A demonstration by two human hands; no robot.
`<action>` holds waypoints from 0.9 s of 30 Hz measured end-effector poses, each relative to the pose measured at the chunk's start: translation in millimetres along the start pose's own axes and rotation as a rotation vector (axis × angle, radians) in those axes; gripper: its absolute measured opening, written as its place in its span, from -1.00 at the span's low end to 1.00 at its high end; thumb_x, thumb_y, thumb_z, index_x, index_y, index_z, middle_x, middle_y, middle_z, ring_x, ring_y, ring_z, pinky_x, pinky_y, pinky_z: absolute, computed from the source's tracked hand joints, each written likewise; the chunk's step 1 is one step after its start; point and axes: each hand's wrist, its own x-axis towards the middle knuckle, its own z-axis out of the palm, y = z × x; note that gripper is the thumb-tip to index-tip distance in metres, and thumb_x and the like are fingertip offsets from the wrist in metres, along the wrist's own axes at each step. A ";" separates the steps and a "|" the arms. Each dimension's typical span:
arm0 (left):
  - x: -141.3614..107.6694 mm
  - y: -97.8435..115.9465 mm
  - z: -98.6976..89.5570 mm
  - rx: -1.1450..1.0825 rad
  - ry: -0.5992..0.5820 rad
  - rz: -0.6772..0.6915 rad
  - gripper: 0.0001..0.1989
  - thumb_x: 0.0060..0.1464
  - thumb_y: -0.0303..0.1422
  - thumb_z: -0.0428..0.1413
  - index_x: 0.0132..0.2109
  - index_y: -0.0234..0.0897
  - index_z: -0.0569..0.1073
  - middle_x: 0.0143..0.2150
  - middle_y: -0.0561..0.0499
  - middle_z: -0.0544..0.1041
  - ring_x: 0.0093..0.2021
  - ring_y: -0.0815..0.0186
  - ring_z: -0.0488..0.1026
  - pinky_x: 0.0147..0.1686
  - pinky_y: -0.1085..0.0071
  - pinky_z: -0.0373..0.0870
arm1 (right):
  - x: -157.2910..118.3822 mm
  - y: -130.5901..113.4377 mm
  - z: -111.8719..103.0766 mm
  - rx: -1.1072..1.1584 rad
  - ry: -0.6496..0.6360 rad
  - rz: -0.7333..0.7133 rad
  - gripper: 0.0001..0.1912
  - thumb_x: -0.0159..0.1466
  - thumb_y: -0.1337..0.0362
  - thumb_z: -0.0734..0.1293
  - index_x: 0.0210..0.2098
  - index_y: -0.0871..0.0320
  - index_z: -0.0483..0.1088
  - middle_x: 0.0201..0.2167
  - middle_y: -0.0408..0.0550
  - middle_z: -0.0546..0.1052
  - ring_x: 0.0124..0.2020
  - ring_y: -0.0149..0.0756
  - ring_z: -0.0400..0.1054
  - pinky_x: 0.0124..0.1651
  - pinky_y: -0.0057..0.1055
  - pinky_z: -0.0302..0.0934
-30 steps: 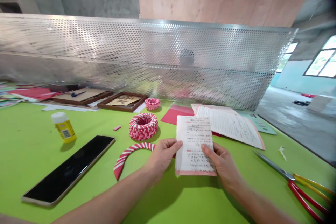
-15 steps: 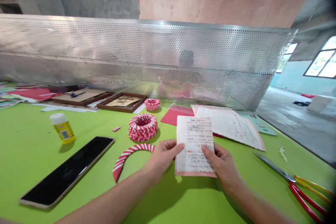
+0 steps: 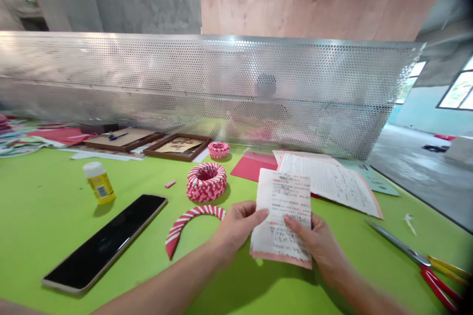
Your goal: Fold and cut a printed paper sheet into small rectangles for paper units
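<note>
Printed paper (image 3: 281, 199) has tilted slightly; left hand (image 3: 238, 224) and right hand (image 3: 320, 241) clamp its opposite sides above green table (image 3: 136, 177).

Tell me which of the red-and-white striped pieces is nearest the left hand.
The curved, open-ended strip, lying flat in front of the larger ring; its far end meets the left hand in view, and the others are closed rings.

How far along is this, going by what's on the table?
Looks done: the larger striped ring and smaller ring, both closed loops. In hand: the printed paper, between left hand and right hand. Apparently left: the striped arc, an open curve, partly hidden. Total remaining can't be told.
</note>
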 end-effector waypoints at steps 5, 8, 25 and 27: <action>-3.2 -4.2 3.4 -0.043 -0.068 -0.058 -0.67 -0.19 -0.33 0.21 -0.23 -0.44 0.46 -0.28 -0.18 0.53 -0.34 0.18 0.46 -0.30 0.30 0.36 | -7.5 1.1 6.8 -0.034 -0.026 -0.043 -0.72 -0.08 0.17 0.42 -0.41 0.21 0.44 -0.53 -0.02 0.54 -0.53 -0.26 0.40 -0.45 -0.39 0.29; -4.6 -5.4 6.4 0.034 -0.010 -0.075 -0.66 -0.18 -0.31 0.20 -0.24 -0.47 0.47 -0.32 -0.18 0.54 -0.38 0.19 0.47 -0.34 0.31 0.38 | -10.7 1.4 9.4 -0.039 -0.050 -0.032 -0.73 -0.07 0.17 0.41 -0.41 0.20 0.44 -0.54 -0.04 0.54 -0.55 -0.26 0.40 -0.46 -0.38 0.29; -11.1 1.7 10.8 0.027 0.028 -0.044 -0.71 -0.09 -0.33 0.14 -0.20 -0.42 0.48 -0.35 -0.14 0.55 -0.36 0.15 0.48 -0.33 0.25 0.41 | -1.2 2.3 -2.5 0.043 -0.036 -0.073 -0.77 0.06 0.18 0.33 -0.28 0.10 0.43 -0.45 -0.10 0.54 -0.43 -0.23 0.40 -0.43 -0.36 0.30; -10.9 0.9 11.0 0.022 0.045 -0.033 -0.72 -0.09 -0.33 0.14 -0.21 -0.41 0.48 -0.35 -0.14 0.55 -0.38 0.16 0.49 -0.34 0.25 0.41 | -2.6 2.4 -2.4 0.030 -0.051 -0.072 -0.78 0.06 0.18 0.32 -0.29 0.09 0.44 -0.46 -0.11 0.54 -0.44 -0.25 0.40 -0.45 -0.39 0.30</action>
